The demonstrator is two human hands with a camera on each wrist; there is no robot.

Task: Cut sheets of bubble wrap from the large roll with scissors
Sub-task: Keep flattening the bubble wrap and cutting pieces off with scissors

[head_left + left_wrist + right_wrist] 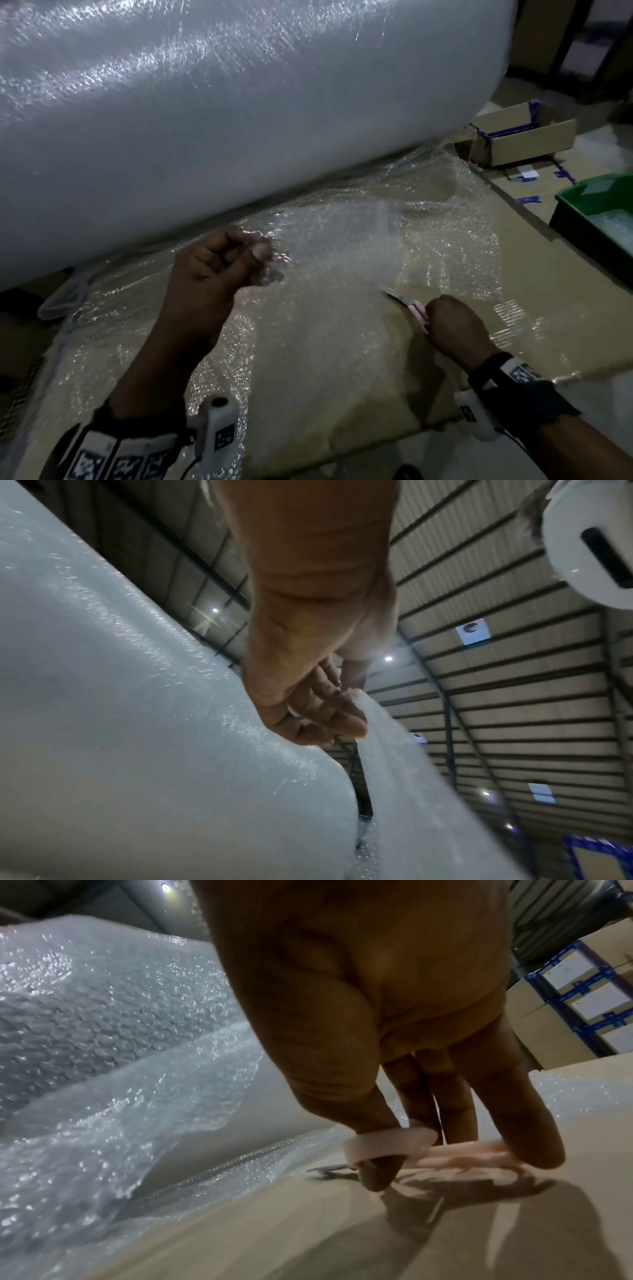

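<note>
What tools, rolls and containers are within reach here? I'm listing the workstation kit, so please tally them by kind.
Scissors: 1, pink-handled, in the right hand
Bubble wrap roll: 1
Cardboard box: 1, open
Green tray: 1
Total: 4

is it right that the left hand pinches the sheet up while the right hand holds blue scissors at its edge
Not quite: the scissors are pink, not blue, as the right wrist view shows. The rest holds: the left hand pinches the sheet up and the right hand holds them at its edge.
</note>
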